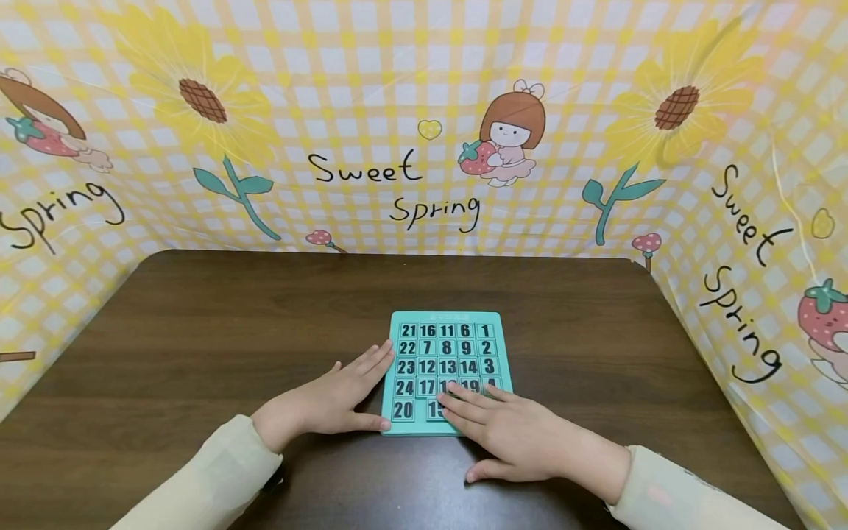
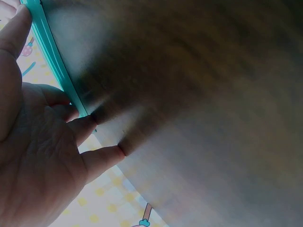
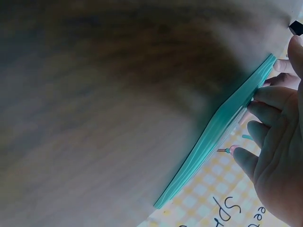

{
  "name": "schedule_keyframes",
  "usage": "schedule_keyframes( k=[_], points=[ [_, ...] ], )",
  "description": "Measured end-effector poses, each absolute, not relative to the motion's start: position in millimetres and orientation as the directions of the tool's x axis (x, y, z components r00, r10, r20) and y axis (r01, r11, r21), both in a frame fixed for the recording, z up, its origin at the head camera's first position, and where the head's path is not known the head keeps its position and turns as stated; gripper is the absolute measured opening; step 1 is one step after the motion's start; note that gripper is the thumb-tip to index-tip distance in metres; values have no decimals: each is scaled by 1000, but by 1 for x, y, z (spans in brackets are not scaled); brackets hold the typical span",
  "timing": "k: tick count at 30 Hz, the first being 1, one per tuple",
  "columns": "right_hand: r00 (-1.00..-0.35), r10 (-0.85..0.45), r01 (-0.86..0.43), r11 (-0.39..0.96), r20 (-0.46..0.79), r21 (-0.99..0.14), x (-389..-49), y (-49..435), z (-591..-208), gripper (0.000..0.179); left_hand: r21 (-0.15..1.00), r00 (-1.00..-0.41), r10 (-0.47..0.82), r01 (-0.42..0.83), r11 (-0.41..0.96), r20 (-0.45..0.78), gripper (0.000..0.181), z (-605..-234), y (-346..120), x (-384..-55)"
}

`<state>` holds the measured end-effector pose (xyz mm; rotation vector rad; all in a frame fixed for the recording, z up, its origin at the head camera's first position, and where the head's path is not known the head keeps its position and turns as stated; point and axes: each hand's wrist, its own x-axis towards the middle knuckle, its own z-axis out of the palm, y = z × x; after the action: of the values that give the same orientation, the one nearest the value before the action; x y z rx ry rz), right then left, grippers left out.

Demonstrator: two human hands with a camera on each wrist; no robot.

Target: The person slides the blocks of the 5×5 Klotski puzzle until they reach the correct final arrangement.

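Observation:
A turquoise number slide puzzle [image 1: 411, 318] lies flat on the table, its tiles bearing black numerals. Along its left side rests my left hand [image 1: 334, 397], fingertips at the edge and thumb at the near left corner. My right hand [image 1: 513, 434] reaches over the near right part, its extended fingertips touching tiles around the 15 tile [image 1: 433, 410] and covering those at the lower right. A narrow gap separates the 20 tile [image 1: 403, 410] from the 15. From the left wrist view, the left fingers look spread beside the turquoise rim [image 2: 57, 66].
The dark brown wooden table [image 1: 265, 309] extends around the puzzle on all sides. Behind and beside it hangs a yellow-checked cloth [image 1: 371, 88] printed with sunflowers, strawberries and lettering. Pale sleeves [image 1: 218, 471] cover both forearms.

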<state>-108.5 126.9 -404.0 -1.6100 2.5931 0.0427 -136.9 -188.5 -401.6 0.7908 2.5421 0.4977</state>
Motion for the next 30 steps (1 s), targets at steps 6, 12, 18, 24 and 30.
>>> schedule_keyframes(
  k=[6,12,18,24,30],
  points=[
    [-454,-888,-890,456,-75,-15,-106,135,-404,77,459,-741,604,445,769,-294,102,-401,-189,-137],
    [-456,-889,-890,456,-48,3,-104,142,-404,77,467,-741,603,439,768,-296,102,-401,-189,-136],
    [-454,-890,-890,455,-46,-12,-104,141,-405,77,465,-742,602,439,769,-294,102,-402,-190,-136],
    [-416,-908,-909,417,-35,4,-106,125,-404,78,457,-747,598,441,772,-289,101,-402,-190,-137],
    [-378,-925,-926,378,-47,13,-109,104,-402,79,463,-745,601,440,769,-290,101,-403,-189,-137]
  ],
)
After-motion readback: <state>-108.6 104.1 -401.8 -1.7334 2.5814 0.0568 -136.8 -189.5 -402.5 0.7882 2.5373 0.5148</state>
